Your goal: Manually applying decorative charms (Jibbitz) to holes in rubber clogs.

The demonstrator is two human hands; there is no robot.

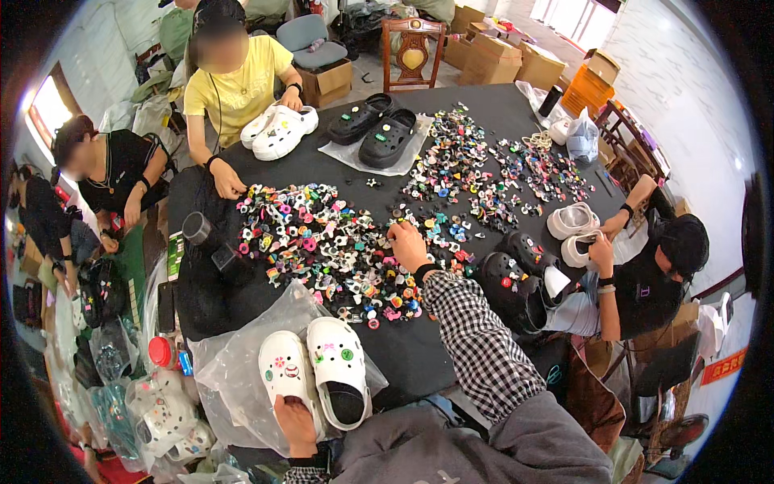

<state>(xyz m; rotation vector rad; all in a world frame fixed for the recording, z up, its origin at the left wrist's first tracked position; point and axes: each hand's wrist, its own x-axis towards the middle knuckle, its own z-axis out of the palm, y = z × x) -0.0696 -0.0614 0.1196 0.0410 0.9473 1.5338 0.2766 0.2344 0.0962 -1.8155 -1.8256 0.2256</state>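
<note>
Two white clogs with small colourful charms lie side by side in front of me on a clear plastic bag (230,359). At the heel of the left clog (282,363), my left hand (296,423) is closed on it, with fingers inside the opening. The right clog (339,363) has a green round charm and a pink one on top. My right hand (409,245) reaches across the table into a wide heap of shoe charms (322,242). Its fingers are bent together among the charms; whatever is between the fingertips is too small to make out.
Across the black table (435,347), a person in yellow (242,89) touches white clogs (280,133). Black clogs (387,137) lie on plastic. At right, another person (637,274) handles white clogs (574,230), near dark clogs (516,278). A dark cylindrical object (197,230) stands left.
</note>
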